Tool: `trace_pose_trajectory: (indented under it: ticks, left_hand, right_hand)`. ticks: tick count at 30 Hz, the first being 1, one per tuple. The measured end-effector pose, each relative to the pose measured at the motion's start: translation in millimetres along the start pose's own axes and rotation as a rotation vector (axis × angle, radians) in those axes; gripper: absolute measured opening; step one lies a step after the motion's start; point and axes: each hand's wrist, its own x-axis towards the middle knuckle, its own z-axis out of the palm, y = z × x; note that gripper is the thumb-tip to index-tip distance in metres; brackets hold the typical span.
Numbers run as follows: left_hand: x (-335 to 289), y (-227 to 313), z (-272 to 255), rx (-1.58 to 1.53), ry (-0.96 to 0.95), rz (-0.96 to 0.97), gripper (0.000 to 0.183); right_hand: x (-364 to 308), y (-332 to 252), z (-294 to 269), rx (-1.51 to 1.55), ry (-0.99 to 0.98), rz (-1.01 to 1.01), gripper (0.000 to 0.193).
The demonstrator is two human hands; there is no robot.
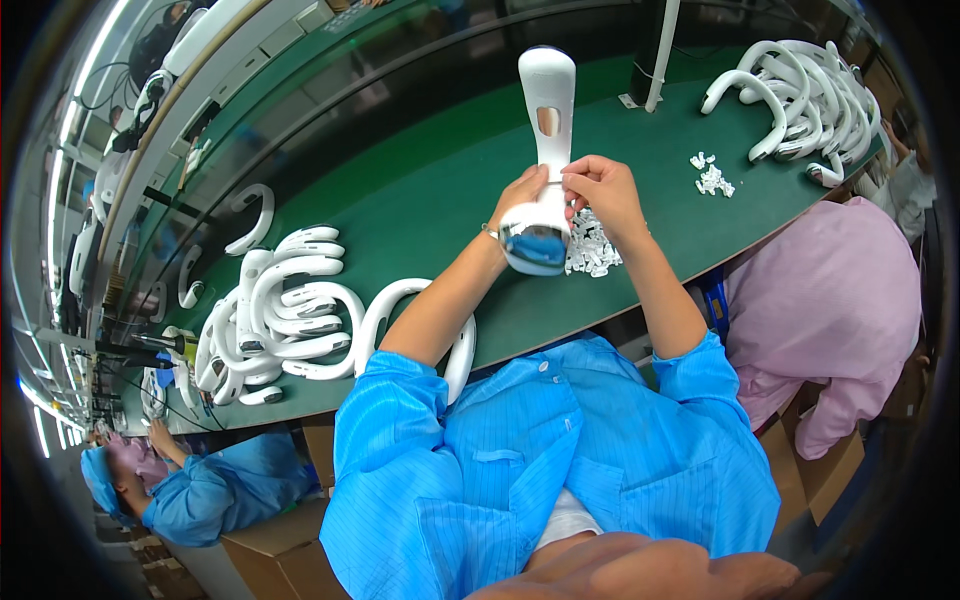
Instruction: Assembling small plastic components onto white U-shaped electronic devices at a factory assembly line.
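Observation:
A white curved device (548, 95), in shape like a neck fan, is held up in front of me over the bench. It has an oblong opening in its upper part and a glossy, reflective lower end. My left hand (522, 200) is wrapped round its middle from the left side. Against its right edge, my right hand (605, 195) is closed in a pinch; what the fingertips hold, if anything, is too small to make out. Below that hand, a heap of small white plastic pieces (594, 250) lies on the green bench, partly hidden behind the device.
Several similar white curved devices (290, 295) are piled at the left, with another stack (800, 95) at the far right. A second group of small white pieces (712, 180) lies near that stack. A post (660, 55) rises behind. Co-workers sit at both sides.

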Motion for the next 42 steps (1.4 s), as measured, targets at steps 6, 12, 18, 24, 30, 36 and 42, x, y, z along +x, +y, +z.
trace_pose_trajectory:
  ticks: [6,12,18,24,30,36,42]
  left_hand:
    - [-6.7,4.5,7.3,-0.077,-0.06,-0.007,0.036]
    - [-12.6,1.3,16.6,0.145,-0.073,0.153,0.034]
    - [-12.9,0.3,18.8,0.196,-0.058,0.193,0.032]
    - [-14.0,0.3,24.2,0.237,-0.015,0.199,0.03]
    - [-13.6,-8.7,15.7,0.375,0.0,0.331,0.032]
    - [-26.1,-6.3,26.0,0.544,-0.038,0.505,0.042]
    - [-38.5,7.2,39.1,1.054,-0.064,0.875,0.037]
  right_hand:
    - [-19.1,1.5,3.1,0.051,-0.011,-0.064,0.008]
    - [-29.6,-10.5,9.4,0.069,0.032,-0.109,0.005]
    - [-33.7,-10.3,13.6,0.143,0.06,-0.121,0.006]
    - [-35.6,-7.3,18.0,0.137,0.126,-0.147,0.007]
    - [-32.2,3.8,10.7,0.046,0.169,-0.196,0.012]
    - [-30.7,33.4,-6.0,-0.167,0.151,-0.389,0.021]
    - [-58.8,-34.1,-6.2,0.021,-0.15,-0.318,0.043]
